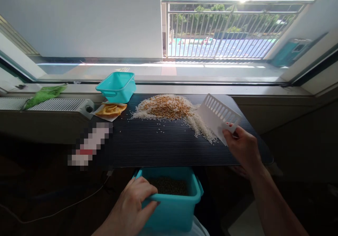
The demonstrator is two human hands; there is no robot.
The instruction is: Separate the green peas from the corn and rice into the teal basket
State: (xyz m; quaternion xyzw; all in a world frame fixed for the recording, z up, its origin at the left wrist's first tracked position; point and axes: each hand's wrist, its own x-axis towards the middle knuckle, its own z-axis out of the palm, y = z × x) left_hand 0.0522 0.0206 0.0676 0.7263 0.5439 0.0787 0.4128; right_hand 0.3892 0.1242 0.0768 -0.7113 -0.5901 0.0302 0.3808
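My left hand [136, 201] is closed around the near left rim of a teal plastic bin [175, 209], thumb outside. Dark small grains [169, 186] lie inside the bin, which sits below the front edge of the dark table [148, 150]. In my right hand [243, 146] is a white plastic slotted plate [211, 118], pinched at its slotted end. The plate stands tilted at the right side of a spread pile of white rice [202, 125]. Yellow-orange kernels [169, 106] lie on top of the rice.
A second teal bin [124, 90] stands at the table's back left by the window. Before it lies a yellow cloth-like item [111, 110] on white paper. A green cloth [46, 96] rests on the radiator [60, 105]. A white cable [63, 206] runs at lower left.
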